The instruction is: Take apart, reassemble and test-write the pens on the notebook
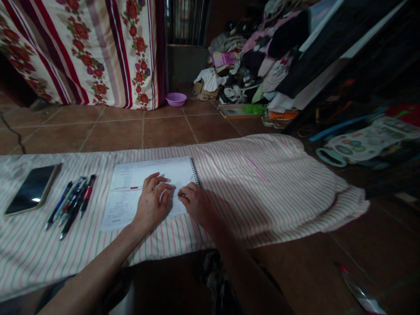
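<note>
A spiral notebook (123, 175) lies on the striped cloth, its wire binding on the right side and print down its left part. My left hand (152, 199) rests over the page with its fingers apart and slightly bent, holding nothing that I can see. Close beside it, my right hand (197, 202) has its thumb and fingers pinched together low over the page. A small greyish bit shows at those fingertips, too small to name. A white pen with a red band (126, 188) lies across the page, left of my left hand.
Several pens (74, 203) lie bunched on the striped cloth (229, 214), beside a phone (33, 188). A pink pen (256, 168) lies to the right. Beyond are a purple basin (176, 99), a flowered curtain (108, 52) and heaped clothes (252, 61). A bottle (359, 291) is on the floor.
</note>
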`<state>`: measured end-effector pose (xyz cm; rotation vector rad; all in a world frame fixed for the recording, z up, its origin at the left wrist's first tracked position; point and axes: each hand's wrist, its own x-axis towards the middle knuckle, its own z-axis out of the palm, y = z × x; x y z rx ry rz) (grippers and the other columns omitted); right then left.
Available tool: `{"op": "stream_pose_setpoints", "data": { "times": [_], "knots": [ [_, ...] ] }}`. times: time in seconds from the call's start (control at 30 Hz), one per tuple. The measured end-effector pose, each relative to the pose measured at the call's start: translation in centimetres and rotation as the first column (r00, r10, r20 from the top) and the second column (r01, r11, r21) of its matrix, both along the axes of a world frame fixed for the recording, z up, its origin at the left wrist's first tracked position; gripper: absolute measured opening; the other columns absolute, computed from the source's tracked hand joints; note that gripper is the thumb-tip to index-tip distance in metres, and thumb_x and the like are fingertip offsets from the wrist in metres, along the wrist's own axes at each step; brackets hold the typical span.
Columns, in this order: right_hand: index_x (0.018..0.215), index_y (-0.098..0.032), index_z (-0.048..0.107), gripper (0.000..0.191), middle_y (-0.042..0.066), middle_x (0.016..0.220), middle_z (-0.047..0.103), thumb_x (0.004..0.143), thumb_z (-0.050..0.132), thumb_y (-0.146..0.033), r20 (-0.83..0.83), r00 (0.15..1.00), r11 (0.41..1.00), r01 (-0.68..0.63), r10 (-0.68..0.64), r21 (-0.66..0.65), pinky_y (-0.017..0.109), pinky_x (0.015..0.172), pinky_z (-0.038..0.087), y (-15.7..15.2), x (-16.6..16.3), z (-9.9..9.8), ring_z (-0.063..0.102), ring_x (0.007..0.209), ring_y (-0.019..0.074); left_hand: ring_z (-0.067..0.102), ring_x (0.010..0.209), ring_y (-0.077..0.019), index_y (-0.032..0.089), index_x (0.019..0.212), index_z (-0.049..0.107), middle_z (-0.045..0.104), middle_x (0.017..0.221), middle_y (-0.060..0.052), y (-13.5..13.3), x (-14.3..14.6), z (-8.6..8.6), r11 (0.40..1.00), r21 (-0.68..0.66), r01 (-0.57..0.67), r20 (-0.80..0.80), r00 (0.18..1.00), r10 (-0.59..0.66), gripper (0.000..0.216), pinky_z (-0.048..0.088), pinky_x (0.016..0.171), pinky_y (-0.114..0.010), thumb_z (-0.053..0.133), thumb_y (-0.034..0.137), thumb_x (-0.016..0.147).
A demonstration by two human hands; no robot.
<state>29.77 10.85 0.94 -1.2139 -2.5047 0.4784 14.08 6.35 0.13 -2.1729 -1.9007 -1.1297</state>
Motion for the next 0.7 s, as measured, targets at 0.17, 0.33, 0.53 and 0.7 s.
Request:
{"op": "stream_pose_setpoints", "data": {
  "times": [0.17, 0.33, 0.53, 0.7],
  "knots": [
    [0.086, -0.019, 0.063, 0.009, 0.002, 0.087, 0.060, 0.084, 0.055, -0.022, -0.022, 1.000, 1.000, -0.008, 0.008, 0.010, 0.024, 0.067, 0.039, 0.2, -0.1, -0.5, 0.057, 0.078, 0.0129, 0.043, 0.108, -0.0251, 0.017, 0.097, 0.062, 0.060, 0.102, -0.009, -2.6, 0.4, -0.3, 0.998, -0.018, 0.066, -0.115, 0.991, -0.068, 0.019, 0.046, 0.089, -0.043, 0.050, 0.016, 0.082],
    [0.084, -0.019, 0.063, 0.011, 0.003, 0.086, 0.060, 0.085, 0.052, -0.022, -0.068, 0.997, 1.000, -0.021, 0.020, -0.015, 0.025, 0.071, 0.040, 0.7, 0.1, -1.2, 0.057, 0.079, 0.0135, 0.048, 0.096, -0.0225, 0.016, 0.098, 0.062, 0.063, 0.095, -0.008, -2.5, 0.9, -1.3, 0.997, -0.026, 0.079, -0.203, 0.976, -0.082, 0.020, 0.049, 0.084, -0.039, 0.049, 0.015, 0.083],
    [0.088, -0.016, 0.059, 0.018, 0.004, 0.087, 0.063, 0.083, 0.043, -0.009, -0.228, 0.973, 0.997, 0.012, -0.028, -0.073, 0.026, 0.074, 0.042, 1.4, 0.5, -1.7, 0.058, 0.081, 0.0140, 0.050, 0.092, -0.0219, 0.017, 0.098, 0.061, 0.062, 0.093, -0.008, -2.3, 1.0, -1.9, 0.997, -0.031, 0.065, -0.203, 0.977, -0.070, 0.020, 0.050, 0.081, -0.038, 0.046, 0.013, 0.084],
    [0.090, -0.015, 0.056, 0.019, 0.002, 0.077, 0.062, 0.082, 0.040, -0.008, -0.315, 0.942, 0.980, 0.061, -0.119, -0.188, 0.024, 0.065, 0.044, 1.6, 0.4, -1.8, 0.057, 0.061, 0.0098, 0.050, 0.092, -0.0224, 0.017, 0.098, 0.061, 0.062, 0.093, -0.009, -2.3, 0.9, -1.8, 0.998, -0.032, 0.061, -0.202, 0.977, -0.067, 0.020, 0.049, 0.080, -0.038, 0.047, 0.013, 0.084]
  ]
}}
